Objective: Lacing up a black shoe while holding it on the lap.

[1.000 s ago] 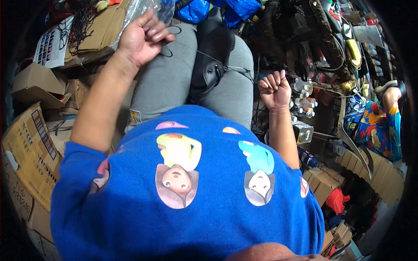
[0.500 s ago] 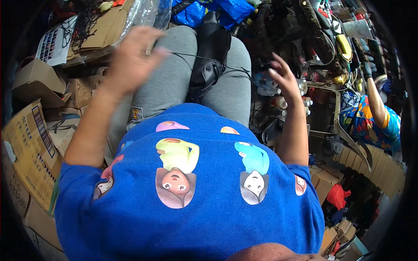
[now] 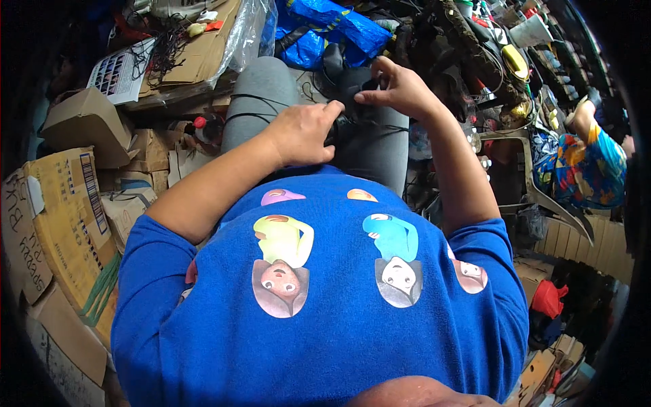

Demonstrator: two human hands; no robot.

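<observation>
A black lace-up shoe sits between my grey-clad thighs, darkly shaded and partly covered by my hands. Its thin black lace trails across my left thigh, and another strand lies over the right thigh. My left hand is at the shoe's near left side, thumb and forefinger bent around it. From the right, my right hand reaches the shoe's upper part with curled fingers and the thumb pointing left; whatever lies between the fingertips blends into the black.
Cardboard boxes are stacked at my left, with a red-capped bottle nearby. Blue plastic sheeting lies ahead. On the right are cluttered shelves, a curved metal blade and another person in a colourful shirt.
Both hands have come inward from wide apart to the shoe. A lace strand now lies across my left thigh. The other person's arm has lowered.
</observation>
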